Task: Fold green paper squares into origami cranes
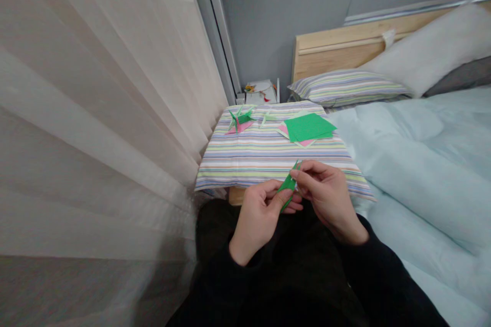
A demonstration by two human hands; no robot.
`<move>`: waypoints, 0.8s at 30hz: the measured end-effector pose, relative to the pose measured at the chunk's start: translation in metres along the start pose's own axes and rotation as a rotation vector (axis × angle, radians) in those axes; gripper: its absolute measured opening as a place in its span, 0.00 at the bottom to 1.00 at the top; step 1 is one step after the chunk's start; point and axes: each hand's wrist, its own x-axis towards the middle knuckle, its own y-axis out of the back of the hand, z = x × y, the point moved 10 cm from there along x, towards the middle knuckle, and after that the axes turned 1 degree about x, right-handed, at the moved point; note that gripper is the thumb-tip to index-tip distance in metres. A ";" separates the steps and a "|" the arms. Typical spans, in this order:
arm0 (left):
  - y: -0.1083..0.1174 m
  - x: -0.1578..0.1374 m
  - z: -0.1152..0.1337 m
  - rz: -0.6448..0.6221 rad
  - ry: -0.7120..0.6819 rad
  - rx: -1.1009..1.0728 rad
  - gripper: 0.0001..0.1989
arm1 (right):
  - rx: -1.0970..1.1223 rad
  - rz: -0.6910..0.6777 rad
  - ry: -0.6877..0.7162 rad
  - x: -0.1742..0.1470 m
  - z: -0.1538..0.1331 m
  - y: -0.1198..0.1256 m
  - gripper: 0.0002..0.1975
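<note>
Head view, landmark = striped cloth (245, 163): folded green paper (286, 185) sits slanted in both hands at the cloth's near edge. Left hand (261, 212) grips its lower part, thumb on top; right hand (326, 189) pinches near its upper tip. Green sheets (310, 126) lie flat on the cloth's far right, pink and pale-green corners showing underneath. Folded green and pink paper shapes (243, 119) on cloth's far left. Curtain (115, 87) left of cloth, light-blue duvet (425, 163) right.

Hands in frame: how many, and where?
2: the left hand grips the lower part of the folded green paper; the right hand pinches near its upper end.
</note>
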 end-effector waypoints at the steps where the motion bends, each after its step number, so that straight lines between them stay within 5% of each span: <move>1: -0.001 0.000 0.000 -0.001 0.006 0.001 0.12 | 0.013 0.012 0.013 0.001 -0.001 0.001 0.12; 14: 0.000 -0.001 -0.006 0.029 0.023 -0.015 0.11 | -0.060 0.069 0.117 0.003 -0.006 0.007 0.10; 24: 0.003 0.002 0.018 0.054 -0.099 -0.026 0.11 | -0.175 -0.153 0.156 -0.009 -0.020 -0.016 0.08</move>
